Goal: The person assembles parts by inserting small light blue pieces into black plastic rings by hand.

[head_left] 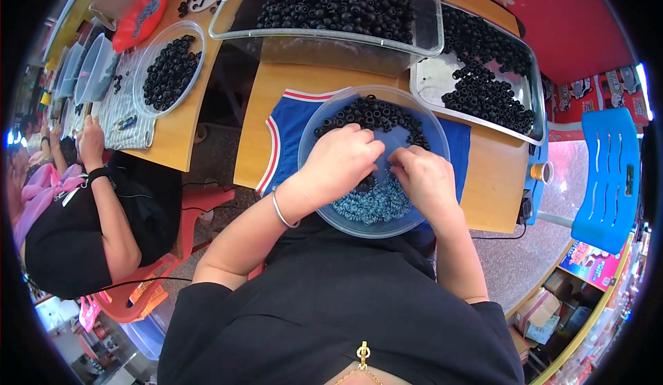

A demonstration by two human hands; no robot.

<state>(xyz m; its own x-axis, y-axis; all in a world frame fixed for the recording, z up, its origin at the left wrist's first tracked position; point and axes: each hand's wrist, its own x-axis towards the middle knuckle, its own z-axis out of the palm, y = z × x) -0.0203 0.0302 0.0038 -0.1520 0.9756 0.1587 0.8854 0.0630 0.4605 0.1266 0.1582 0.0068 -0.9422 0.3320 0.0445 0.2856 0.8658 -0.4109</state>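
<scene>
A round clear plastic tub [443,133] sits right in front of me on a blue cloth [282,136] with red and white trim. Small black ring-shaped parts [373,112] line its far side, and a heap of tiny light-blue coil-like pieces [373,204] lies at its near side. Over the middle of the tub, my left hand [343,158] has its fingers curled and pinched together. My right hand [428,176] faces it a short gap away, thumb and fingertips also pinched. Whatever is between the fingers of either hand is too small or hidden to make out.
Beyond the tub stands a large clear bin [324,48] heaped with black parts. A metal tray [431,88] of similar parts lies far right, near a blue chair [608,178]. Left, another person [90,226] sits by a table with a round tub [141,74] and red dish [157,5].
</scene>
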